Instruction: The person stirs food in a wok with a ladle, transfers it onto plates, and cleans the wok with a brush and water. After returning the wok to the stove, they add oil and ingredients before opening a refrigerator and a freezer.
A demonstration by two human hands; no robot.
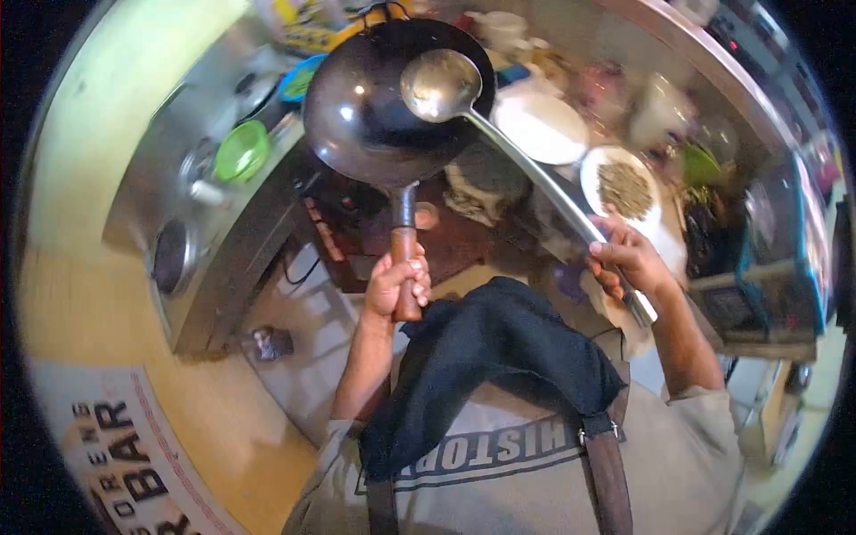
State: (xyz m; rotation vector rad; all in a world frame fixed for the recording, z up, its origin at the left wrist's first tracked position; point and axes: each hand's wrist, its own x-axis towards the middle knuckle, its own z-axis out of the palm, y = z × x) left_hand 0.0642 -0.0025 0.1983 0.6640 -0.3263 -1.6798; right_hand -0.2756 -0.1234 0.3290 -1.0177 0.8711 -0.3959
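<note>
My left hand (399, 283) is wrapped round the wooden handle of a dark wok (357, 125), which is held out in front of me over the counter. In my right hand (629, 256) is the long metal handle of a ladle (441, 85). Its round bowl overlaps the right side of the wok's inside in this view. To the right of the wok sits a white plate (544, 127). Close beyond my right hand, a second white plate holds a heap of brownish food pieces (624, 187).
A green bowl (242, 151) and a round metal lid or pan (174, 256) sit on the left counter. Bags and containers (660, 107) crowd the back right. A blue-edged rack (785, 250) stands at far right, and a lettered banner (116, 455) is at lower left.
</note>
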